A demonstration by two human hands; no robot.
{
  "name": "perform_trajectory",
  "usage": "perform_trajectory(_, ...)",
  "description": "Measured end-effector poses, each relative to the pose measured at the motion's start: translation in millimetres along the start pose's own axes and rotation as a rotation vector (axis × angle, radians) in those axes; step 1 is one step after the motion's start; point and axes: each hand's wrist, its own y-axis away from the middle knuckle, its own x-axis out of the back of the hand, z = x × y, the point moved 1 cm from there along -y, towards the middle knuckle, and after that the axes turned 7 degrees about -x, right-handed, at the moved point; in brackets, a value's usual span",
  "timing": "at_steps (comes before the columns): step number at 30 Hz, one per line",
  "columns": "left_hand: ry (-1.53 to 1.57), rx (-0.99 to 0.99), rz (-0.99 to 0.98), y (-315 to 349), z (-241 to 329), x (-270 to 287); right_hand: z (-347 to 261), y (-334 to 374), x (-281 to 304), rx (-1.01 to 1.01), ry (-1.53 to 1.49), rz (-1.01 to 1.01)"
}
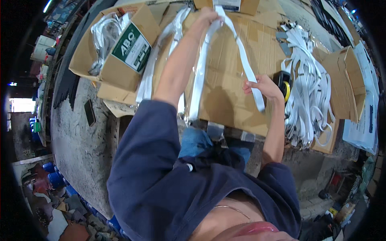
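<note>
- White strap (245,60): slanted above the cardboard sheet (229,108), its upper part at the left hand and its lower part at the right hand.
- Left hand (210,15): extended to the far side of the sheet; its grip was closed on the strap's upper part, though the finger detail was too small to tell.
- Right hand (263,86): its grip was pinched between thumb and fingers on the strap, just above the free lower end.
- Second white strap (199,80): ran from near the left hand toward the wearer.
- Strap pile (307,88): lay right of the sheet, with a tape measure (283,83) beside it.
- Open carton (116,78): stood at left, holding bagged straps (106,38).
- Dark phone (90,112): rested on the grey bench (72,136).
</note>
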Motion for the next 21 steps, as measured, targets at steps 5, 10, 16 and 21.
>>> perform_trajectory(5, 0.221, -0.621, -0.167, 2.0, -32.6, 52.1, 33.1, 13.1, -45.5, 0.034, 0.188, 0.053)
perform_trajectory(10, -0.684, -0.814, 0.108, 256.2, 37.7, -85.7, 81.7, 29.7, -22.3, 0.141, -0.479, 0.294)
perform_trajectory(16, -0.744, -0.596, -0.225, 491.7, -32.3, -68.1, 80.6, -9.5, -50.3, 0.19, -0.327, 0.325)
perform_trajectory(21, -0.837, -0.679, -0.145, 502.3, -65.0, -71.0, 85.5, -7.6, -39.3, 0.223, -0.345, 0.271)
